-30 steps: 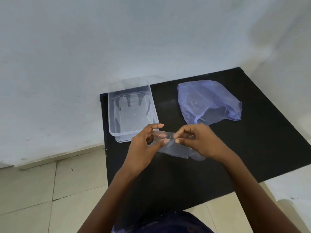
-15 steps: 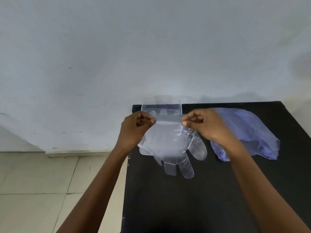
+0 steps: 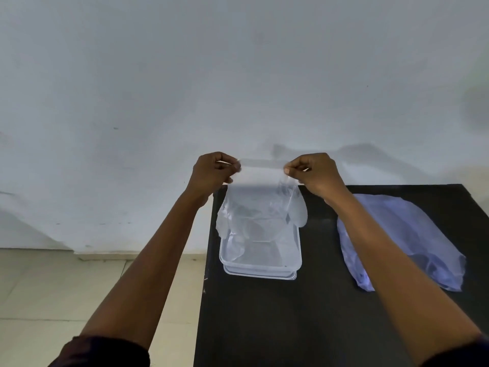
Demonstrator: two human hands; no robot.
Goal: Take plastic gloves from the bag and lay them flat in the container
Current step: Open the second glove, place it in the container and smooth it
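A clear plastic glove [image 3: 260, 205] hangs spread out above the clear rectangular container [image 3: 260, 268]. My left hand [image 3: 211, 173] pinches the left corner of its cuff and my right hand [image 3: 315, 173] pinches the right corner. The glove's fingers dangle down over the far half of the container. Whether they touch its bottom is unclear. The bluish plastic bag [image 3: 402, 242] lies flat on the black table [image 3: 304, 327], to the right of the container.
The table stands against a white wall [image 3: 238, 75]. Its left edge runs just left of the container, with tiled floor [image 3: 66, 287] beyond. My forearms reach over the table's near half.
Both hands lifted the glove from low over the table, stretched its cuff wide, and carried it up and over the container. The view tilted upward toward the wall.
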